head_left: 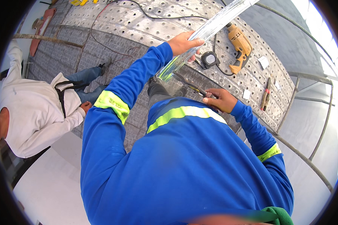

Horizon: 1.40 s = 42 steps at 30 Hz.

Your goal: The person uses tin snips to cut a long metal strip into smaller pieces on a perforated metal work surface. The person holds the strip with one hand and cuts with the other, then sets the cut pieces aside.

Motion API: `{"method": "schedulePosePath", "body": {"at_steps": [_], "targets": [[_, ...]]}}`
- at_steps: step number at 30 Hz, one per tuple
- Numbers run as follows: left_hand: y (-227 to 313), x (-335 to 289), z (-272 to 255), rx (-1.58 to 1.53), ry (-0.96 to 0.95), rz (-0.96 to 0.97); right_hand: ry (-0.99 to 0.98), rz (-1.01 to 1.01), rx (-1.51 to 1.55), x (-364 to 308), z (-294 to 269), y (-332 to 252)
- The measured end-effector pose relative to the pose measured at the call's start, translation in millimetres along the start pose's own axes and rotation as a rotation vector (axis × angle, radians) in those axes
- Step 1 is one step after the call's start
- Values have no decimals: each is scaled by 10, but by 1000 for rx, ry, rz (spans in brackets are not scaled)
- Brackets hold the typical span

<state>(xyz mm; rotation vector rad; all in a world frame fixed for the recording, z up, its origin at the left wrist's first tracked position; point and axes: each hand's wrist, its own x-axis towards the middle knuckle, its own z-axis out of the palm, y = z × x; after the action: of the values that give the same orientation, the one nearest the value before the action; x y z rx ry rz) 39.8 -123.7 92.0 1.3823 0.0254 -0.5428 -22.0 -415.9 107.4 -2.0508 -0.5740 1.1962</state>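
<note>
Left hand (182, 44), upper centre: fingers wrapped round metal profile (219, 23). Right hand (224, 101), centre right: fingers closed on dark tool (195, 88).

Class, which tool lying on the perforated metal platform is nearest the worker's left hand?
The rounded black tape measure, just right of the left hand; the tan drill and red-handled tool lie farther off.

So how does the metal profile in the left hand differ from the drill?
The metal profile is silvery and shiny; the drill is yellowish-tan and black. The profile is long and straight; the drill is shorter and chunkier. The left hand grips the profile, while the drill lies unheld on the perforated deck.
</note>
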Motion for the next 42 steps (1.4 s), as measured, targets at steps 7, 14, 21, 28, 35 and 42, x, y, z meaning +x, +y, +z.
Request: {"method": "schedulePosePath", "body": {"at_steps": [7, 14, 21, 28, 35, 42], "targets": [[-53, -25, -32, -136, 30, -17, 71, -82, -162, -53, 65, -11], [-12, -24, -27, -112, 0, -33, -25, 42, 83, -8, -1, 27], [23, 6, 7, -19, 0, -13, 50, -123, -52, 39, 66, 75], [-50, 6, -23, -108, 12, -39, 60, -22, -171, -71, 74, -116], [27, 11, -6, -67, 2, -46, -2, -21, -36, 15, 43, 3], [58, 2, 8, -102, 25, -33, -6, -37, 9, 20, 53, -7]]}}
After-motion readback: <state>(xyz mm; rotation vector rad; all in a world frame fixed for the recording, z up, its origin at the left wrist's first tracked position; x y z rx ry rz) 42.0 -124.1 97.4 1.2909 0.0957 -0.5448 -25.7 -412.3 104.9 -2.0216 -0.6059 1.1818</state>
